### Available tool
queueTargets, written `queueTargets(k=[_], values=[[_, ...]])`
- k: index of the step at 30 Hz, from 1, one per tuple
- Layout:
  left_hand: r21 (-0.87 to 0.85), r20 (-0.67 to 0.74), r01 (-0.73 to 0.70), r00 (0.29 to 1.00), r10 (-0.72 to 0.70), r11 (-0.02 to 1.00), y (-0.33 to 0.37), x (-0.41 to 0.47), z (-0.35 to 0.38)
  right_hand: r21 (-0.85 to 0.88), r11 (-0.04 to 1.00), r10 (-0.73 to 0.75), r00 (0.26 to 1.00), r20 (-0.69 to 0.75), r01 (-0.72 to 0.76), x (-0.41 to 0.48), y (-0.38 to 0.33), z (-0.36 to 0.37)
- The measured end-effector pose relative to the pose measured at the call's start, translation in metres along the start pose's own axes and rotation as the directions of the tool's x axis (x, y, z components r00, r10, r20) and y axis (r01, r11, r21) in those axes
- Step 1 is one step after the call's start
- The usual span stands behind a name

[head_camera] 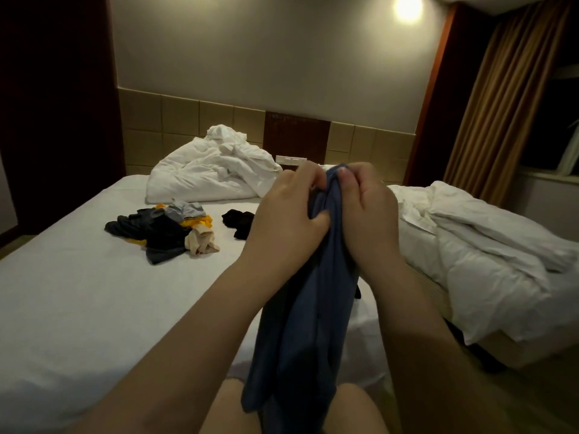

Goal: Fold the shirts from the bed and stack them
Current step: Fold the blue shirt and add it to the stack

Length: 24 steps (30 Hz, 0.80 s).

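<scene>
A blue shirt point(313, 308) was held up before the body, its lower part hanging bunched toward the knees, over the near edge of the bed point(78, 292). Its top edge was gripped by the left hand point(282, 211) & right hand point(366, 211), close together, fingers of both clenched on the cloth. Step judged: shirt in hand, not yet spread; nothing folded or stacked in view. Next, prob. the hands must be drawn apart to the shoulders so the shirt can be laid flat on the sheet. Farther back, a pile of unfolded clothes point(163, 236) & a black garment point(239, 225) were seen on the bed, w/ a rumpled white duvet point(213, 173) beyond.
</scene>
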<state>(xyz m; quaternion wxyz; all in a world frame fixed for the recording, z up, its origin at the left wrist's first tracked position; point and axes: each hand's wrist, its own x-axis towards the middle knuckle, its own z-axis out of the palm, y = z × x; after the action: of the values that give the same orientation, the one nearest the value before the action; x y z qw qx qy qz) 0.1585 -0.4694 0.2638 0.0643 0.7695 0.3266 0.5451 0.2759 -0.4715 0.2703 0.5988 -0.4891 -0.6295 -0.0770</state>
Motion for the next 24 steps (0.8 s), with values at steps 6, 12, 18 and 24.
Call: queueTargets(k=[6, 12, 18, 24], values=[[0.015, 0.025, 0.052, 0.998, -0.052, 0.999, -0.025, 0.011, 0.005, -0.173, 0.974, -0.138, 0.990, 0.041, 0.143, 0.037, 0.001, -0.005], [0.080, 0.075, 0.150, 0.985, -0.156, 0.985, -0.049, 0.000, 0.013, -0.222, 0.965, -0.127, 0.989, 0.079, 0.142, 0.052, 0.003, -0.001], [0.169, 0.105, 0.238, 0.961, -0.257, 0.957, -0.065, -0.002, 0.016, -0.224, 0.966, -0.109, 0.990, 0.094, 0.127, 0.069, 0.010, 0.000], [-0.126, 0.281, 0.598, 0.787, -0.549, 0.792, -0.089, 0.011, 0.011, -0.223, 0.969, -0.082, 0.992, 0.094, 0.102, 0.096, 0.011, -0.007]])
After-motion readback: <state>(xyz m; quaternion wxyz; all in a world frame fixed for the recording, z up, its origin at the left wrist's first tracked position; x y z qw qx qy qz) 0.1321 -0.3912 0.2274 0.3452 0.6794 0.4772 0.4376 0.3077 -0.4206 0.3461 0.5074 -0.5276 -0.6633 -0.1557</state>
